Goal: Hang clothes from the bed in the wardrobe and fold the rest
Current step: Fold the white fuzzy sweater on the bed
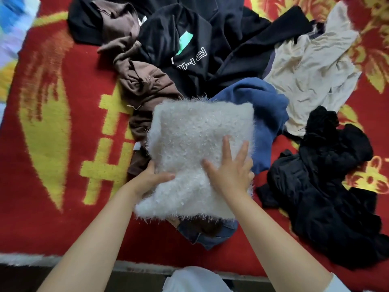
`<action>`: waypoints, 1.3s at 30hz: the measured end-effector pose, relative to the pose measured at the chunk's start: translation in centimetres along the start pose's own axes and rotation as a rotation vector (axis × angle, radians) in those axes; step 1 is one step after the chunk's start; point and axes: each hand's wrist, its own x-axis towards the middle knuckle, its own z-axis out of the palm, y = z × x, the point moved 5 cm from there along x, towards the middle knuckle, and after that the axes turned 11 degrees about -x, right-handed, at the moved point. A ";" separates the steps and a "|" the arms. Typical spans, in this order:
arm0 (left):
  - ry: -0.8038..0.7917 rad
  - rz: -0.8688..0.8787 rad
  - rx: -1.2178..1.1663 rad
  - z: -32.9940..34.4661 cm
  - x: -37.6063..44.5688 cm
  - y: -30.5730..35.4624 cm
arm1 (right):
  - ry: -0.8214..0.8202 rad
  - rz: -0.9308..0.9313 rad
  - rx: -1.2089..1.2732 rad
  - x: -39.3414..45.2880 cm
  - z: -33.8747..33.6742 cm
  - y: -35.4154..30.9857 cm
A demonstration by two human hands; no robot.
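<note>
A folded fluffy white sweater (195,140) lies in the middle of the bed over other clothes. My left hand (153,178) grips its lower left edge, thumb on top and fingers tucked beneath. My right hand (231,167) lies flat on the sweater's lower right part, fingers spread and straight. Under the sweater's near edge a piece of denim (210,234) pokes out. Around it lie a brown garment (143,89), a black printed top (189,51), a blue garment (267,114), a beige garment (313,74) and a black bundle (324,186).
The bed is covered by a red blanket with yellow patterns (52,127). Its near edge (84,262) runs along the bottom of the view. White fabric of my own clothing (193,279) shows at the bottom centre.
</note>
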 end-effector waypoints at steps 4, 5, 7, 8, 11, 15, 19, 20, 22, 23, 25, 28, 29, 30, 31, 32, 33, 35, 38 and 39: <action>0.027 0.015 -0.128 0.2 1.2 -0.8 | 0.021 0.036 0.495 1.8 0.3 3.2; 0.043 0.028 -0.157 0.2 1.5 -0.7 | -0.013 0.046 0.745 2.3 0.5 4.2; 0.060 0.027 -0.201 0.4 1.6 -0.7 | -0.267 0.121 1.162 2.3 2.0 5.2; 0.061 0.028 -0.235 0.5 1.6 -0.9 | -0.399 0.140 1.256 2.2 2.5 5.4; 0.055 0.060 -0.308 1.0 1.2 -1.5 | -0.533 0.114 1.291 2.5 2.9 5.7; -0.022 0.086 -0.319 2.3 0.1 -3.3 | -0.632 0.131 1.343 2.0 3.0 6.4; -0.099 0.066 -0.407 5.4 -3.3 -4.6 | -0.764 0.093 1.364 -0.4 2.8 7.5; -0.098 0.044 -0.417 6.4 -4.7 -5.4 | -0.789 0.090 1.332 -1.8 2.7 8.1; -0.085 -0.001 -0.453 8.0 -6.5 -7.8 | -0.812 0.083 1.282 -4.1 3.0 10.2; -0.063 -0.013 -0.457 8.8 -7.0 -9.1 | -0.804 0.113 1.273 -4.7 3.6 11.8; 0.004 0.004 -0.474 10.7 -7.8 -11.8 | -0.766 0.194 1.207 -5.9 5.1 15.5; 0.189 0.081 -0.450 12.8 -7.3 -14.3 | -0.654 0.236 1.066 -5.7 6.7 19.1; 0.241 0.113 -0.457 13.4 -6.7 -14.6 | -0.610 0.182 0.980 -5.2 6.8 19.5; 0.276 0.134 -0.451 13.2 -6.5 -14.4 | -0.557 0.121 0.893 -4.6 6.8 19.0; 0.279 0.155 -0.475 13.5 -6.0 -14.4 | -0.483 0.066 0.825 -3.8 6.7 18.8; 0.284 0.184 -0.496 13.3 -5.7 -14.3 | -0.394 0.011 0.787 -3.3 6.4 18.2; 0.298 0.201 -0.522 13.0 -5.3 -14.1 | -0.320 -0.040 0.780 -2.9 5.9 17.5; 0.293 0.177 -0.571 12.7 -4.6 -14.0 | -0.238 -0.123 0.813 -2.2 5.3 16.3; 0.251 0.123 -0.657 12.8 -4.1 -14.6 | -0.212 -0.149 0.878 -1.3 5.9 15.8; 0.235 0.106 -0.679 13.0 -4.1 -14.9 | -0.244 -0.125 0.907 -1.1 6.3 16.1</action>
